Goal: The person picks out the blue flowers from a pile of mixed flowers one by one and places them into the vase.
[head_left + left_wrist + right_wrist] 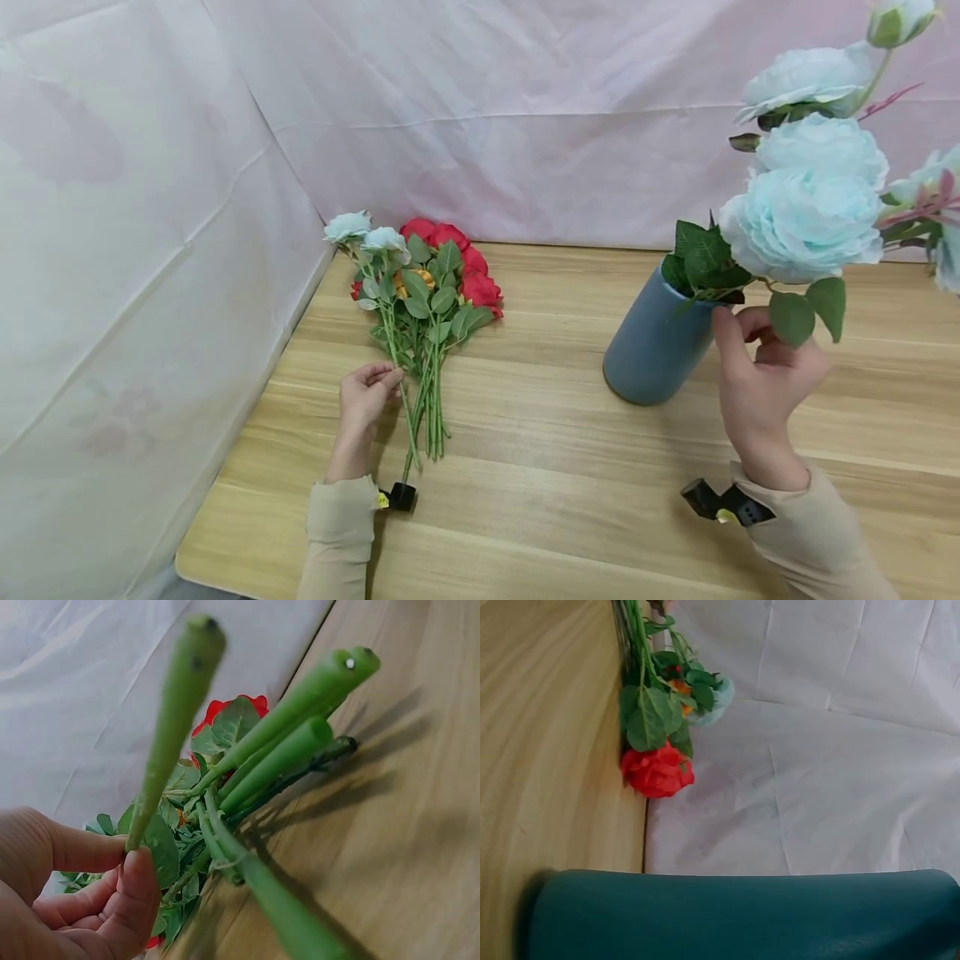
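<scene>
My left hand pinches the green stem of a pale blue flower between thumb and fingertips. In the left wrist view that hand grips the stem near its lower part, beside other stems. At the right, my right hand has thumb and curled fingers at the rim of a blue-grey vase; leaves partly hide its fingertips. Large pale blue flowers rise from the vase. The right wrist view shows the vase but not the hand.
A bunch of red flowers with leaves and an orange flower lies on the wooden table, left of the vase. Pale cloth hangs along the back and left edges. More pale blue flowers extend right.
</scene>
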Demonstrator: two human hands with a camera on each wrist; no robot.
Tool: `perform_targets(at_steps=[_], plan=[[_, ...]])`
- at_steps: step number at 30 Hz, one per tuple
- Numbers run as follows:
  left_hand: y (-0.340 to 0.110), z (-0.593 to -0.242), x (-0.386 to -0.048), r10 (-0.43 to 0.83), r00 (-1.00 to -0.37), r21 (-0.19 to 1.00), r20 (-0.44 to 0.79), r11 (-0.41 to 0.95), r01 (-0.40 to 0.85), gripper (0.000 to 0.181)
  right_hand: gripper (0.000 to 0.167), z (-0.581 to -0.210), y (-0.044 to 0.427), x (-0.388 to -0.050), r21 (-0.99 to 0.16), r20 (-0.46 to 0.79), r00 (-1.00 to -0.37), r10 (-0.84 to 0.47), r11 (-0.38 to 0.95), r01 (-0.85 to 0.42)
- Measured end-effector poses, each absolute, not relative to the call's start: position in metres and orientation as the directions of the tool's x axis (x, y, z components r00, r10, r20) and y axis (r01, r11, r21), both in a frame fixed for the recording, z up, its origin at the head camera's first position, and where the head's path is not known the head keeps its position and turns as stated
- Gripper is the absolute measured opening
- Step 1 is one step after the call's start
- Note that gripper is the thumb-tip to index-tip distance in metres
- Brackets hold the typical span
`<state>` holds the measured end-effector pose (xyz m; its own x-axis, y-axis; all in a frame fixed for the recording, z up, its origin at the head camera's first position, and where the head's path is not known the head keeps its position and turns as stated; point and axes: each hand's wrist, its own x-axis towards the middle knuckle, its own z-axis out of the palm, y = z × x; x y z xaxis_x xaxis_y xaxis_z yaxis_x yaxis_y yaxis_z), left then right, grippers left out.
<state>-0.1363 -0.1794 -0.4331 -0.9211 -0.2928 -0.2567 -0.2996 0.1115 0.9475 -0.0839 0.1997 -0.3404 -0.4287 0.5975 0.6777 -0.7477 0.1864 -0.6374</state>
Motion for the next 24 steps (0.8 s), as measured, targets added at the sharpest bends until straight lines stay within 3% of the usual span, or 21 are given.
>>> perform_targets(at_steps=[9, 13, 18, 24], plan=[[-0.177, -0.429, -0.134, -0.293, -0.934, 0.971, -0.202, 0.063, -0.23, 0.02, 0.017, -0.362, 0.198, -0.074, -0.731, 0.653, -0.556, 0.515, 0.233, -0.642], [-0.175, -0.428, -0.134, -0.296, -0.939, 0.977, -0.173, 0.07, -0.202, 0.022, 0.011, -0.366, 0.192, -0.073, -0.726, 0.644, -0.603, 0.471, 0.126, -0.676], [-0.17, -0.426, -0.133, -0.279, -0.954, 0.987, -0.114, 0.073, -0.14, 0.022, 0.007, -0.369, 0.184, -0.071, -0.714, 0.651, -0.636, 0.415, 0.049, -0.699], [-0.162, -0.423, -0.132, -0.233, -0.972, 0.998, -0.018, 0.056, -0.031, 0.02, 0.007, -0.372, 0.178, -0.071, -0.733, 0.655, -0.669, 0.352, 0.08, -0.676]])
